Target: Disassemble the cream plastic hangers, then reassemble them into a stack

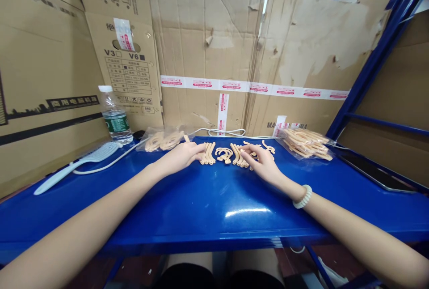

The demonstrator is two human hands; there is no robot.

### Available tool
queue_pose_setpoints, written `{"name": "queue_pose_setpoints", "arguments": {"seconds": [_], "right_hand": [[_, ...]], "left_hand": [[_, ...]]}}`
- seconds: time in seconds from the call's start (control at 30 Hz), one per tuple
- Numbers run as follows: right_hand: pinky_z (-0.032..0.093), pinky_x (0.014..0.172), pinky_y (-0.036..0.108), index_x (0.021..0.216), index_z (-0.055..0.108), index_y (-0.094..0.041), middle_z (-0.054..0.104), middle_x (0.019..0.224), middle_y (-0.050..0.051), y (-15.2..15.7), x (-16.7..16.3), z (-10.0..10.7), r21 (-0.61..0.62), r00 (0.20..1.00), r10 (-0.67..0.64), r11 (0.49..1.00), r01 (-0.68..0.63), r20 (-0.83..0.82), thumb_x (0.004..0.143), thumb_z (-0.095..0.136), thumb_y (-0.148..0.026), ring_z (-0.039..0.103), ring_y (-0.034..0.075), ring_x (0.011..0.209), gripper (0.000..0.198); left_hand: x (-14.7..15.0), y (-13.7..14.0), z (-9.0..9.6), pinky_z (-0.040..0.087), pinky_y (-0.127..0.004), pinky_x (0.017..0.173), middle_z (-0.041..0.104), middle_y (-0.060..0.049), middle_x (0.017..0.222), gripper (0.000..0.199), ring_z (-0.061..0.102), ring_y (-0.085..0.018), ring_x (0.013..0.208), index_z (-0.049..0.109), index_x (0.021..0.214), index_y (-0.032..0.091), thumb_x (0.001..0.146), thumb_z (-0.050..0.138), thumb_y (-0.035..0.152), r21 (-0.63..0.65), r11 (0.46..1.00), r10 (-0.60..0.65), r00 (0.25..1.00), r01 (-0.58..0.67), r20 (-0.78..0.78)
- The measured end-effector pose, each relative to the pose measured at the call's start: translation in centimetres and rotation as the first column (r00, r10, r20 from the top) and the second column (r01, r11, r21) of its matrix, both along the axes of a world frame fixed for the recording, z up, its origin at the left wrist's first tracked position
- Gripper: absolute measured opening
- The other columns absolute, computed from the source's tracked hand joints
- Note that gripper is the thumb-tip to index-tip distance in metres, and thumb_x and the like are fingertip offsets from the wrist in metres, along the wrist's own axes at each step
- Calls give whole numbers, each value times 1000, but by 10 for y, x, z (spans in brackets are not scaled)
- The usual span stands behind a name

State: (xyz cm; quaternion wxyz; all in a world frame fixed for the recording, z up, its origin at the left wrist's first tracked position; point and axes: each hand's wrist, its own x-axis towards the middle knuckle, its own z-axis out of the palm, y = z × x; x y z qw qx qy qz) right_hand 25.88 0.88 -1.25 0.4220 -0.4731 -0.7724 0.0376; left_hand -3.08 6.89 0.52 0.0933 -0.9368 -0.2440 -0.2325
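Two short rows of light tan curved strips lie on the blue table, a left row (209, 152) and a right row (237, 155). Between them sits a small cluster of curved pieces (224, 155). My left hand (182, 157) has its fingers closed at the outer side of the left row, on a curved strip partly hidden by them. My right hand (263, 163), with a pale beaded bracelet (303, 197) on its wrist, pinches at a curved strip by the right row. More pieces (268, 146) lie behind its fingers, partly covered.
Clear bags of tan pieces lie at the left (164, 139) and right (303, 142). A water bottle (115, 119) and a pale blue hairbrush (80, 163) are at the left. A phone (375, 172) lies at the right. Cardboard (208, 34) walls the back.
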Motion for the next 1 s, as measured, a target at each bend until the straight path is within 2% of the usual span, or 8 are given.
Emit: {"name": "queue_pose_setpoints", "arguments": {"seconds": [0.1, 0.2, 0.3, 0.5, 0.7, 0.87, 1.0], "right_hand": [[45, 87, 41, 100, 66, -21, 72, 95, 7, 4, -1, 1, 14, 998, -9, 1000, 8, 63, 95, 49, -35, 65, 24, 90, 23], [35, 100, 50, 101, 66, -22, 73, 99, 7, 12, -4, 4, 22, 991, 0, 1000, -3, 130, 94, 50, -32, 65, 25, 96, 20], [28, 107, 54, 101, 66, -22, 73, 101, 6, 21, -12, 8, 25, 983, 8, 1000, -13, 182, 96, 50, -32, 65, 25, 99, 20], [28, 107, 54, 100, 67, -21, 73, 102, 6, 37, -36, 12, 17, 957, 49, 998, -56, 284, 96, 51, -29, 63, 25, 100, 18], [28, 105, 61, 102, 68, -20, 72, 103, 8, 45, -41, 2, -4, 939, 73, 997, -75, 336, 93, 53, -23, 60, 29, 108, 17], [44, 97, 45, 106, 68, -20, 72, 109, 8, 46, -33, -3, -34, 931, 127, 992, -123, 343, 91, 56, -19, 63, 25, 105, 20], [48, 95, 41, 114, 65, -19, 70, 114, 9, 45, -23, 4, -21, 953, 112, 994, -110, 280, 93, 53, -23, 64, 24, 107, 24]], "left_hand": [[-3, 6, -6, 47, -30, 75, 63, -4, 83, 14, 60, -20, 80, 60, 92, 20, 95, 46, 22, -33, 999, -16, 998, 15, -54], [-2, 8, -9, 46, -32, 80, 63, -5, 84, 11, 58, -22, 84, 59, 85, 19, 93, 51, 21, -54, 998, -46, 994, 41, -95], [0, 5, -8, 45, -32, 83, 63, -5, 86, 11, 57, -22, 88, 60, 84, 19, 92, 52, 18, -80, 995, -76, 989, 67, -123], [0, -1, -7, 46, -33, 81, 64, -6, 89, 13, 58, -24, 93, 61, 89, 19, 88, 51, 11, -107, 994, -53, 990, 39, -129], [-8, 4, -8, 47, -33, 79, 63, -6, 90, 12, 61, -23, 89, 60, 88, 18, 83, 52, 9, -124, 991, 33, 995, -44, -89], [-8, 5, -9, 48, -32, 81, 64, -5, 91, 13, 62, -22, 89, 59, 89, 19, 80, 55, 9, -169, 984, 39, 997, -50, -67], [-6, 4, -8, 48, -34, 81, 64, -6, 93, 11, 62, -23, 90, 59, 92, 18, 81, 57, 19, -189, 980, 48, 998, -56, -47]]}}
